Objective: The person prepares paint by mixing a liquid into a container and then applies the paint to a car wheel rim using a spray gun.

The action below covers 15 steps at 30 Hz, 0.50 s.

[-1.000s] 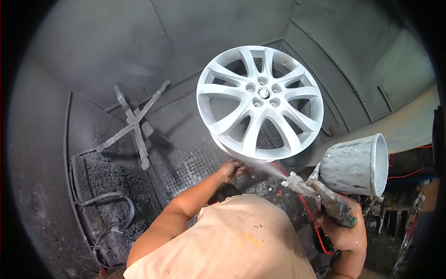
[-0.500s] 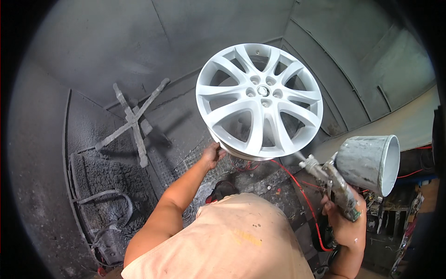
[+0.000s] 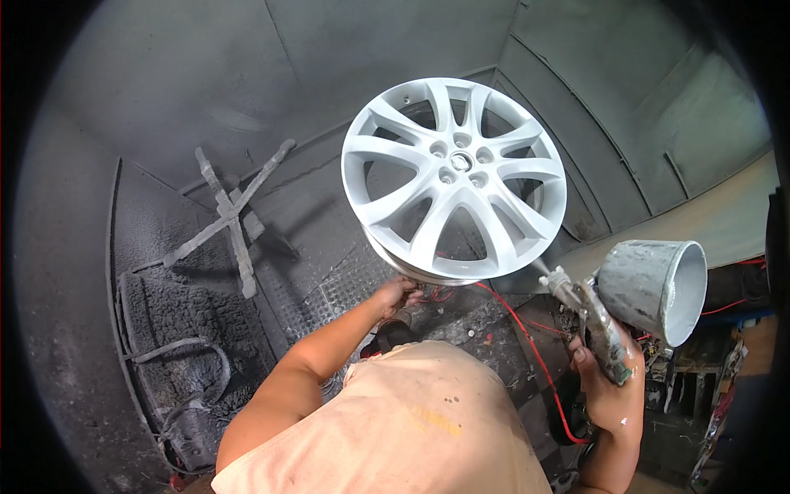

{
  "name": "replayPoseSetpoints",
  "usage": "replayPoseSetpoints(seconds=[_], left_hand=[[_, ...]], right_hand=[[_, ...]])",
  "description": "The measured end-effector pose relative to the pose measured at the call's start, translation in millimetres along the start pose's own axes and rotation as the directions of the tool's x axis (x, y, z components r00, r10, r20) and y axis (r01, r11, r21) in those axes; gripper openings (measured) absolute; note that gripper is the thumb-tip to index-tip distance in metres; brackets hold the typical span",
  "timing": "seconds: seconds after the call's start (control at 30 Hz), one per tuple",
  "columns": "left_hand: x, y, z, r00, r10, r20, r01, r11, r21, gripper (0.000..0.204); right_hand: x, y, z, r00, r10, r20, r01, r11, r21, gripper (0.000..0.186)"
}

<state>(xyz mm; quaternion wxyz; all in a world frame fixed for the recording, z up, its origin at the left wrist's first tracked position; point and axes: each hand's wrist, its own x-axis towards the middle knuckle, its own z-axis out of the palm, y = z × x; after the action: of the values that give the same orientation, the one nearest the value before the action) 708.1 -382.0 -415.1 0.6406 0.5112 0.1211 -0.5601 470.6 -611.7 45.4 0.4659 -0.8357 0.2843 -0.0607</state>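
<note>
A white multi-spoke alloy wheel (image 3: 471,210) faces up above a partly hidden support. My left hand (image 3: 397,294) is curled just beneath its lower rim; whether it touches the rim or grips anything there is unclear. My right hand (image 3: 611,387) is closed round a paint-crusted spray gun (image 3: 594,321), whose metal cup (image 3: 638,288) leans to the right. The nozzle (image 3: 555,278) points at the wheel's lower right, with a faint mist coming from it. A red hose (image 3: 539,366) hangs beside my right hand.
Grey booth walls (image 3: 378,37) surround the wheel. A coated cross-shaped stand (image 3: 232,216) stands at the left, near a crusted block (image 3: 177,329) with a looped pipe (image 3: 206,346). A grated plate (image 3: 321,305) lies below; clutter (image 3: 691,387) sits at lower right.
The wheel has turned anticlockwise, its valve hole moving leftward along the top. My left hand rose to the rim, then dropped back. The gun has moved rightward and up since the first frame.
</note>
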Motion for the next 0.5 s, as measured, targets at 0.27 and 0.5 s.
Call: replayPoseSetpoints(seconds=[0.27,0.5], left_hand=[[9.5,61.3,-18.4,0.928,0.153,-0.339,-0.253,0.928,-0.273,0.023],[9.3,31.9,6.3,0.934,0.194,-0.300,-0.266,0.938,-0.224,0.022]], right_hand=[[1.6,-11.0,-11.2,0.965,0.144,0.217,-0.186,0.964,0.190,0.051],[8.4,11.6,-11.7,0.939,0.119,0.322,-0.207,0.944,0.256,0.060]])
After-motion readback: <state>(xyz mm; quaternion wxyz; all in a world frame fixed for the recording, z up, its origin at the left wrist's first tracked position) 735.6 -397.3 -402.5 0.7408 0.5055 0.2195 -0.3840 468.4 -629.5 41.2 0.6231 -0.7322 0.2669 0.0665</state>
